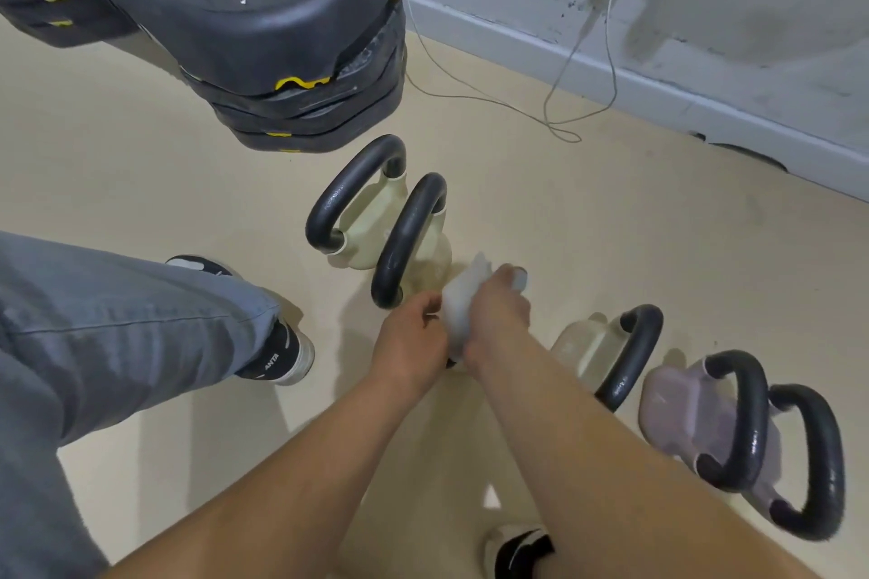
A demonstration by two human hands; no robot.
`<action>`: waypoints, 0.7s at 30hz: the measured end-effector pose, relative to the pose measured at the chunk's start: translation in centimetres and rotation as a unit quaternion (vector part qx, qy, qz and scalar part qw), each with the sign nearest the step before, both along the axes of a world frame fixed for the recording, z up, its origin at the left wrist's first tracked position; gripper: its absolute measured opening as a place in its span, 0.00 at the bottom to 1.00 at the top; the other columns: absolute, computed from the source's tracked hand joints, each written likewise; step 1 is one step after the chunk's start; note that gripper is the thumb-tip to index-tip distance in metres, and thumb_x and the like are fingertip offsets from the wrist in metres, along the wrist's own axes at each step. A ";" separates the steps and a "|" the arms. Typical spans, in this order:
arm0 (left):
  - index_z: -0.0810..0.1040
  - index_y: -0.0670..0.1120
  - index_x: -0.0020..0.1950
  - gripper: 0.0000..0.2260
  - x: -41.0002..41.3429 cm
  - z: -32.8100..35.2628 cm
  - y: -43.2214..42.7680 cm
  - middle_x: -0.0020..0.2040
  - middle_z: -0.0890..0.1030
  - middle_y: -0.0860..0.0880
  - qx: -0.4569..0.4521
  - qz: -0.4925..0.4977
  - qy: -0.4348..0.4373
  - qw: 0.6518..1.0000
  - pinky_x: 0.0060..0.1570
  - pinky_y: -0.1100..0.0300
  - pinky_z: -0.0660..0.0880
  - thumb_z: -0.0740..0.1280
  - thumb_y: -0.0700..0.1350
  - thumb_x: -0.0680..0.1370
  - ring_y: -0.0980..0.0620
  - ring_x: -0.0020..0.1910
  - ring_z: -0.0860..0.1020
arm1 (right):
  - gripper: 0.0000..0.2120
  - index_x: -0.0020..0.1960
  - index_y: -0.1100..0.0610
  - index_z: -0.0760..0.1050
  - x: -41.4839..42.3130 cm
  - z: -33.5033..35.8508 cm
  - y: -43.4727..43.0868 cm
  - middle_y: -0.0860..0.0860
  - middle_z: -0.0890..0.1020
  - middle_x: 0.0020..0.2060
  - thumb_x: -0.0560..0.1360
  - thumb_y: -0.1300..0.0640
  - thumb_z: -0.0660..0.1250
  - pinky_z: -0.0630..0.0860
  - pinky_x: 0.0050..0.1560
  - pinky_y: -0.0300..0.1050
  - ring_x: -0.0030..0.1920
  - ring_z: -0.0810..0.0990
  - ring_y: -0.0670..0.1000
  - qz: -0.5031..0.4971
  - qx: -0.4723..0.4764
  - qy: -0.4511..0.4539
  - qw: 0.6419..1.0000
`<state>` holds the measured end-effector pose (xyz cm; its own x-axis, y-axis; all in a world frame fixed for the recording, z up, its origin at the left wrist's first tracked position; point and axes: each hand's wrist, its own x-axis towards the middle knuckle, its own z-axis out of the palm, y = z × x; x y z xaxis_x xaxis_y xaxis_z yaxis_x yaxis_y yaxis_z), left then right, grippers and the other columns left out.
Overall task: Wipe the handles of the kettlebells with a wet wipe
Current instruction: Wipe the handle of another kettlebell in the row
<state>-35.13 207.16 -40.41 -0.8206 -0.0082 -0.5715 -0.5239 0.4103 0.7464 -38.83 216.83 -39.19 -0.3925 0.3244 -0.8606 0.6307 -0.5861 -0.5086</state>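
Note:
Several kettlebells with black handles stand on the beige floor. Two cream ones are in the middle, the far one and the near one. Another cream kettlebell and two lilac ones are at the right. A white wet wipe is bunched between my hands, just below the near cream kettlebell's handle. My right hand grips the wipe from the right. My left hand pinches its left edge. Something dark shows under my hands, mostly hidden.
A stack of dark grey aerobic step platforms fills the upper left, with a phone on a white cable. The grey wall baseboard runs along the right. My left leg in grey trousers and black shoe stands left of my hands.

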 end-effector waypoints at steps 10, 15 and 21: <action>0.79 0.48 0.64 0.21 1.0 -1.7 -1.3 0.58 0.81 0.51 -0.043 0.023 -0.034 0.998 0.66 0.49 0.75 0.59 0.34 0.75 0.51 0.60 0.79 | 0.41 0.82 0.61 0.42 -0.7 -1.1 0.5 0.57 0.53 0.76 0.77 0.62 0.64 0.67 0.72 0.53 0.72 0.62 0.59 0.258 0.314 -0.117 0.906; 0.78 0.48 0.64 0.20 0.6 -2.4 -1.3 0.58 0.81 0.51 -0.027 0.007 -0.045 0.999 0.66 0.49 0.75 0.59 0.36 0.76 0.50 0.60 0.80 | 0.27 0.72 0.49 0.70 -2.7 -2.1 3.7 0.47 0.72 0.66 0.74 0.64 0.62 0.73 0.43 0.40 0.51 0.76 0.51 0.383 0.280 -0.075 0.877; 0.79 0.49 0.61 0.17 -0.1 -3.1 -1.6 0.55 0.82 0.50 -0.022 0.007 -0.077 0.997 0.62 0.53 0.77 0.59 0.37 0.77 0.48 0.56 0.82 | 0.11 0.38 0.54 0.66 -4.2 -2.3 5.7 0.50 0.71 0.37 0.78 0.59 0.63 0.71 0.42 0.45 0.38 0.72 0.54 0.417 0.289 -0.062 0.860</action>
